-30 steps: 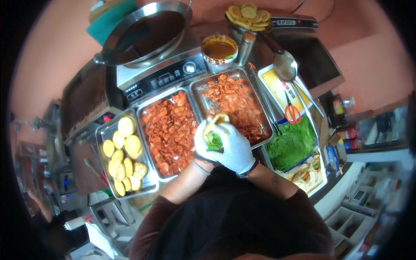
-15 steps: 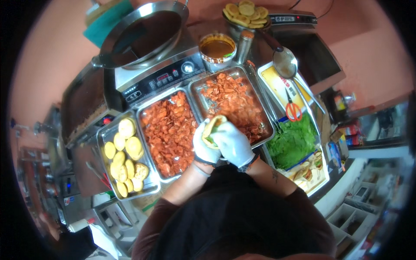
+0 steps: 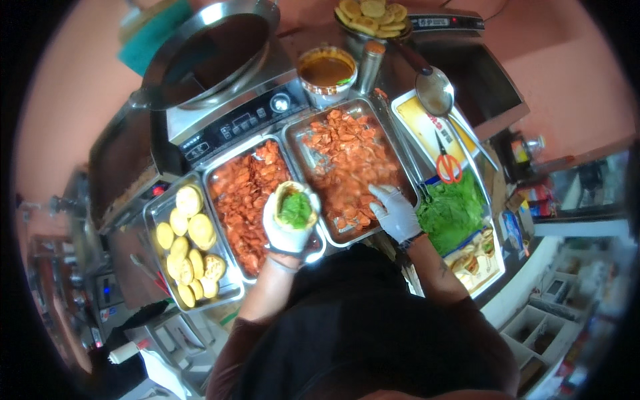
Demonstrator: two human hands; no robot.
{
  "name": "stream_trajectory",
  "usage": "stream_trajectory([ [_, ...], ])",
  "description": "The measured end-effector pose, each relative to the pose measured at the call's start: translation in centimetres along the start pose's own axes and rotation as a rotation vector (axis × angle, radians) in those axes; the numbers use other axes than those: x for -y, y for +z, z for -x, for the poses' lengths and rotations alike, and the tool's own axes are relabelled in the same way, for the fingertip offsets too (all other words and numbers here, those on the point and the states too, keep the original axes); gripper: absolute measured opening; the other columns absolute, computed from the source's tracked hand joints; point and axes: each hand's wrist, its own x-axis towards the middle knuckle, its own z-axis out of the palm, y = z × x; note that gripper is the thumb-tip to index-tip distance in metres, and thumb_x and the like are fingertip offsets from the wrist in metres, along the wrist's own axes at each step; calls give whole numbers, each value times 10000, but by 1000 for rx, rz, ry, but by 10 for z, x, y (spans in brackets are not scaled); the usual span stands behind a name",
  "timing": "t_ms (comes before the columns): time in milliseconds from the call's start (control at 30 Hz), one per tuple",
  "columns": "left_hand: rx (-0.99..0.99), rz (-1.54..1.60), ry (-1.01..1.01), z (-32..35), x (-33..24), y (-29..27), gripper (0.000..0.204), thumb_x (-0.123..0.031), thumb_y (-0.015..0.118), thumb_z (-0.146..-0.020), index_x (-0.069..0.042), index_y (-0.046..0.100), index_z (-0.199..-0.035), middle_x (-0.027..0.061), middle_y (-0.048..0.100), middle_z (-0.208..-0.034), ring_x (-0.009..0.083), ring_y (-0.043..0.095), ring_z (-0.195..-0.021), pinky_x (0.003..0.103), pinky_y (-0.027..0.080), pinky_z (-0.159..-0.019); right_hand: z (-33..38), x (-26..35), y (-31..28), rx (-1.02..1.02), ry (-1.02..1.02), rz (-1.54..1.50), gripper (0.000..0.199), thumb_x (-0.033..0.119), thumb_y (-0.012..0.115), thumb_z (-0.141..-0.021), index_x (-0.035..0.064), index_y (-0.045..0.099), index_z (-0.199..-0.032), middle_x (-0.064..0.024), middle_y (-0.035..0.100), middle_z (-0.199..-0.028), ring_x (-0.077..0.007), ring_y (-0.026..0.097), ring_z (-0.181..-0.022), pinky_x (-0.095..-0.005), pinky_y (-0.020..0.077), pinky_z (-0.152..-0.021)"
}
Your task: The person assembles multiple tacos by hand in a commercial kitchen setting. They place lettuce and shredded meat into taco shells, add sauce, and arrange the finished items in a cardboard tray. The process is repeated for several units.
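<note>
Head view: left hand [image 3: 285,235], white-gloved, curled around a round, green-stuffed bread pocket [image 3: 294,207] at the middle steel tray [image 3: 323,245]; right hand [image 3: 399,216], gloved, fingers loosely bent at reddish chopped pieces [image 3: 347,170], can't tell if gripping any. Red print on white-and-yellow board [image 3: 417,115]; pale markings, glossy black control panel [image 3: 243,124].
</note>
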Motion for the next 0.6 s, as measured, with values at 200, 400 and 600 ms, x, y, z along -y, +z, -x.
stream_trajectory([
  [200,-187,-161,20,16,-5,-36,330,-184,544,-1008,-11,593,-1284,171,663,-1199,290,661,-1094,412,587,-908,-36,12,50,210,-148,306,836,305,809,-795,161,432,-1527,-161,427,-1536,-370,482,-1327,-482,464,-1053],
  [400,-198,431,-168,25,-14,-35,430,-350,476,-1040,-7,626,-1251,209,668,-1216,353,647,-1114,488,568,-935,-93,43,71,393,-94,385,1017,352,882,-700,272,361,-1569,-147,353,-1582,-394,459,-1333,-520,461,-1057],
  [600,-287,519,-153,28,-20,-28,415,-348,513,-1009,-6,661,-1191,203,680,-1191,369,630,-1136,525,503,-1026,-104,0,90,398,-128,-26,729,179,757,-848,156,460,-1514,-171,483,-1442,-373,495,-1298,-473,460,-1086],
])
